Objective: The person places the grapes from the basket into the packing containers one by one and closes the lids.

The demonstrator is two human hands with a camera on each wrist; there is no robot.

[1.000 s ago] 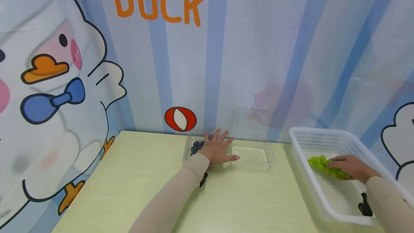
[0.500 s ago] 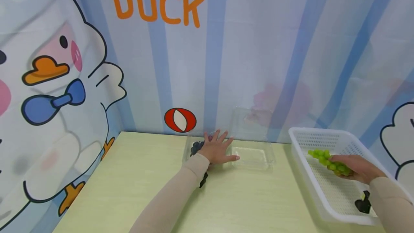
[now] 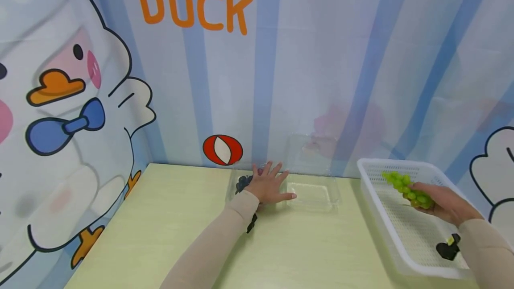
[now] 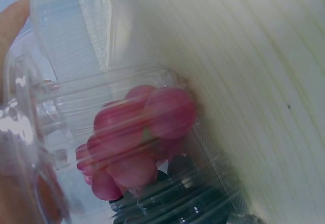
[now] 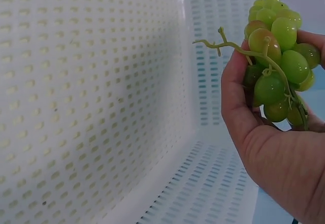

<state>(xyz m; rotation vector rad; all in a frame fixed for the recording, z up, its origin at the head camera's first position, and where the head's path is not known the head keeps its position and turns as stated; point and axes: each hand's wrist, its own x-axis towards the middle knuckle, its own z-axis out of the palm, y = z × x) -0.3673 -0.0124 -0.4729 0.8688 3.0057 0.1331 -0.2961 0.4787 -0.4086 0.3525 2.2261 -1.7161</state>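
Observation:
My left hand (image 3: 271,187) rests with fingers spread on a clear plastic box (image 3: 232,191). Through the plastic show red grapes (image 4: 122,137) and dark grapes (image 3: 242,183). Just right of that hand lies a second clear box (image 3: 313,195), its lid (image 3: 311,150) raised against the backdrop. My right hand (image 3: 445,202) grips a bunch of green grapes (image 3: 405,186) over the white basket (image 3: 385,226). In the right wrist view, the thumb and fingers curl round the bunch (image 5: 284,71) and a thin stem (image 5: 228,44) sticks out.
The perforated basket stands on the right of the pale wooden table (image 3: 172,217). A striped backdrop (image 3: 305,57) with a printed duck closes off the back and left. The black wrist camera (image 3: 447,249) sits below my right wrist.
My right hand has lifted the green grapes a little off the basket floor, and the bunch now tilts upward. The left hand has stayed on the box.

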